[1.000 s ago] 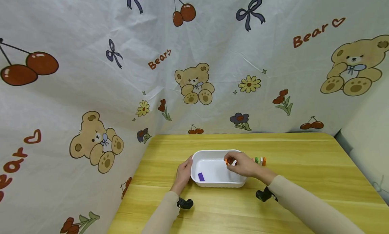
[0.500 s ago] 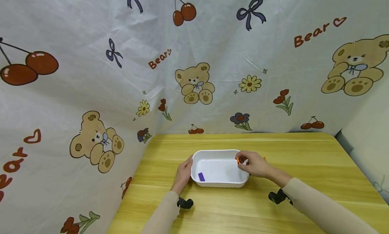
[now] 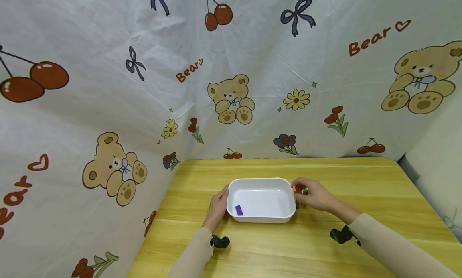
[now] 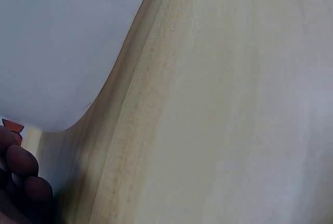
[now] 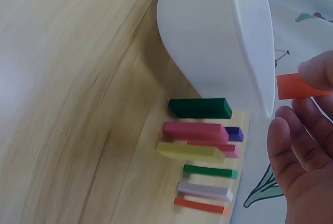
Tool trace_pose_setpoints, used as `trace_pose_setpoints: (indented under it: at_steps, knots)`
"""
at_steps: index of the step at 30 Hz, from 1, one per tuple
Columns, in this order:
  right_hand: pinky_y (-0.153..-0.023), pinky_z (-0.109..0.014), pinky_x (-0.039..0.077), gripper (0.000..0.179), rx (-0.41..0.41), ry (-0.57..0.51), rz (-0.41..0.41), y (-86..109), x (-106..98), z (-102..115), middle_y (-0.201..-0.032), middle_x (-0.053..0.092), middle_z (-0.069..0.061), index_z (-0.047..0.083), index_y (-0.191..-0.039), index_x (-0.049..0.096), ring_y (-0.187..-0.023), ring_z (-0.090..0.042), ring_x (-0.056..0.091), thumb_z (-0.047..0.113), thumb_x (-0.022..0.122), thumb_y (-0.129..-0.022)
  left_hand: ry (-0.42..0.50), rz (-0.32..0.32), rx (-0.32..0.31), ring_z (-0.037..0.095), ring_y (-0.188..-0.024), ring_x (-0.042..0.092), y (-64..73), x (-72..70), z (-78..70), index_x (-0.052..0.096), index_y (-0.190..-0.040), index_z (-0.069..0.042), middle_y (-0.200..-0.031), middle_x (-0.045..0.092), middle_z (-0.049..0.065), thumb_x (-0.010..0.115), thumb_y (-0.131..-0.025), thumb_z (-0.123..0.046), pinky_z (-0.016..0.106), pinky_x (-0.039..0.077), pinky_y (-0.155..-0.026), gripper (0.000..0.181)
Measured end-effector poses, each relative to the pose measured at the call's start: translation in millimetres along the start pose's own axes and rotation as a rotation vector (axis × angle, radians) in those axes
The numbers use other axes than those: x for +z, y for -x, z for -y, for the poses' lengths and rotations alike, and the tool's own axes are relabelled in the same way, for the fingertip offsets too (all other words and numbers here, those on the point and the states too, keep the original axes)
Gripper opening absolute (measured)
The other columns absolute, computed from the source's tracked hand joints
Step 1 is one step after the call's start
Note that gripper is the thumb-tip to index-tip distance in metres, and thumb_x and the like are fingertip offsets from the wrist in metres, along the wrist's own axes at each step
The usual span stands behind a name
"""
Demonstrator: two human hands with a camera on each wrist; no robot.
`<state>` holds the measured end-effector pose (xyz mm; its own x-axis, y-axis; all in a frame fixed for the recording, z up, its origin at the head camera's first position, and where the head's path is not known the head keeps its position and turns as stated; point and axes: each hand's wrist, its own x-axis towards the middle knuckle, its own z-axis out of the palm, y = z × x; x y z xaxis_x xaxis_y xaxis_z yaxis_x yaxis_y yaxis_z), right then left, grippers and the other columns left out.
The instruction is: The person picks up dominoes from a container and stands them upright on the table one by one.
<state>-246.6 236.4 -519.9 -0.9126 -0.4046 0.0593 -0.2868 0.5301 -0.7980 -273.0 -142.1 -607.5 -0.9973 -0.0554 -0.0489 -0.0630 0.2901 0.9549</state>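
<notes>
A white plastic tub (image 3: pixel 261 219) stands on the table, with a purple block (image 3: pixel 239 210) lying inside near its front left corner. My left hand (image 3: pixel 217 205) holds the tub at its left end; in the left wrist view only curled fingertips (image 4: pixel 23 161) show beneath the tub's wall. Just outside the right rim, my right hand (image 3: pixel 315 194) pinches a thin orange block (image 5: pixel 295 86) between thumb and fingers. Below that hand several domino-like blocks stand on the table, among them a dark green block (image 5: pixel 200 108), a pink block (image 5: pixel 192 131) and a yellow block (image 5: pixel 190 151).
Farther along the group are a green block (image 5: pixel 210 171), a pale lilac block (image 5: pixel 204 190) and another orange block (image 5: pixel 200 206). A printed cloth (image 3: pixel 260 133) hangs behind the wooden table (image 3: pixel 361 214) and along its left side.
My right hand has moved right with the orange block, from above the tub's inside to just beyond its right rim. The left hand, tub and purple block have stayed put.
</notes>
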Motion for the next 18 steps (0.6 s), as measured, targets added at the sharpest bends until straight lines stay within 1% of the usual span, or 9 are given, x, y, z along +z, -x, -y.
trace_pose_setpoints:
  at_steps: [4,6,9,15,18]
  knots:
    - [-0.060,-0.026,0.059,0.021,-0.006,0.038,-0.032,5.1,-4.2,-3.2,-0.096,0.067,-0.005,0.004,-0.115,0.065,-0.082,-0.021,0.065,0.003,0.070,-0.095,-0.009,-0.001,0.006,0.029,-0.148,0.045,0.2,-0.4,1.5,0.063,-0.143,-0.027,-0.154,0.055,0.000,0.048,-0.106,-0.055,0.049,0.036,-0.125,0.049]
    - [-0.061,-0.025,0.057,0.019,-0.002,0.044,-0.040,7.2,-5.5,-3.9,-0.094,0.067,-0.003,0.006,-0.113,0.066,-0.083,-0.019,0.065,0.004,0.070,-0.095,-0.011,0.000,0.010,0.030,-0.149,0.045,0.2,-0.7,2.4,0.063,-0.143,-0.026,-0.154,0.055,0.000,0.048,-0.106,-0.055,0.049,0.036,-0.125,0.049]
    - [-0.063,-0.024,0.055,0.019,0.003,0.064,-0.046,9.6,-6.6,-5.8,-0.094,0.068,-0.003,0.005,-0.113,0.067,-0.085,-0.018,0.064,0.006,0.071,-0.095,-0.012,-0.004,0.008,0.030,-0.148,0.045,0.4,-0.8,3.2,0.063,-0.143,-0.027,-0.153,0.055,0.000,0.048,-0.106,-0.055,0.049,0.036,-0.125,0.049]
    - [-0.071,-0.023,0.053,0.022,0.025,0.125,-0.071,15.3,-8.5,-10.0,-0.097,0.071,-0.003,0.006,-0.112,0.068,-0.090,-0.012,0.063,0.012,0.075,-0.093,-0.012,-0.003,0.007,0.030,-0.148,0.045,0.9,-0.1,3.5,0.063,-0.144,-0.028,-0.154,0.055,0.000,0.048,-0.106,-0.056,0.049,0.036,-0.125,0.049]
    - [-0.072,-0.023,0.054,0.024,0.016,0.146,-0.088,18.9,-12.0,-13.5,-0.097,0.071,-0.001,0.006,-0.112,0.068,-0.090,-0.011,0.063,0.018,0.077,-0.093,-0.010,-0.002,0.009,0.030,-0.148,0.045,0.8,-0.3,2.8,0.063,-0.143,-0.029,-0.154,0.055,0.000,0.048,-0.106,-0.057,0.050,0.036,-0.125,0.049]
